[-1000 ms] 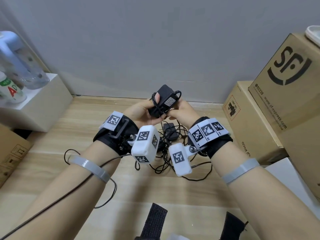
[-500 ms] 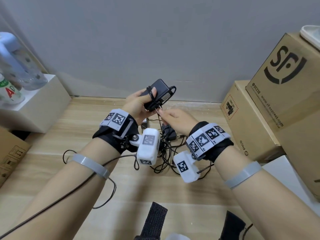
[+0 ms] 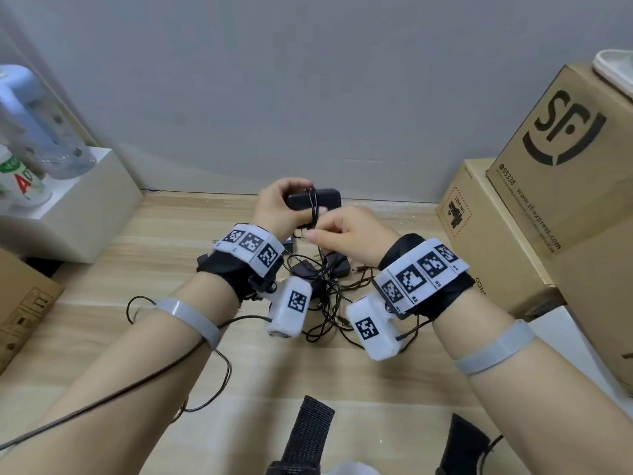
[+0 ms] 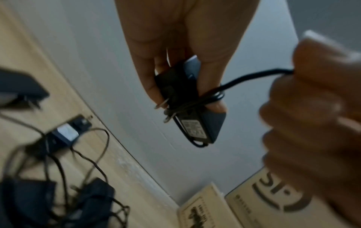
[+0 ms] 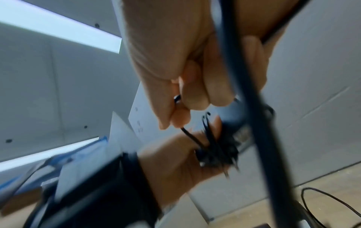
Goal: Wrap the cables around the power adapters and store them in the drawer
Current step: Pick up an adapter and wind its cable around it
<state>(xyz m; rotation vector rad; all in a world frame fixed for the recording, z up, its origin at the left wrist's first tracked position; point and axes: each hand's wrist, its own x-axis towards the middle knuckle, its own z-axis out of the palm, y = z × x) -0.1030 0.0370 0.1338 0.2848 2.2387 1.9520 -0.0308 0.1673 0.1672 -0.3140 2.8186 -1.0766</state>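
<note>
The SF-printed cardboard box [image 3: 565, 159] stands at the right w/ a smaller cardboard box [image 3: 479, 231] in front of it, both on the wooden floor [image 3: 171, 255] against the grey wall. A white box [image 3: 78, 214] sits at the left. Between the forearms, on the floor, lies a tangle of loose adapters [image 3: 325, 272] & thin black leads (count unclear, they overlap). Held up above that pile, near the wall, is the black power adapter [image 3: 320, 203]: the left hand [image 3: 279, 209] grips it, thumb & fingers curled around the body, prongs showing in the left wrist view. Its cable [image 3: 312, 209] loops several turns around the adapter's middle. The right hand [image 3: 346, 234], just beside, fingers curled, pinches the cable's free end betw. thumb & fingertips, the lead running taut to the wraps.
</note>
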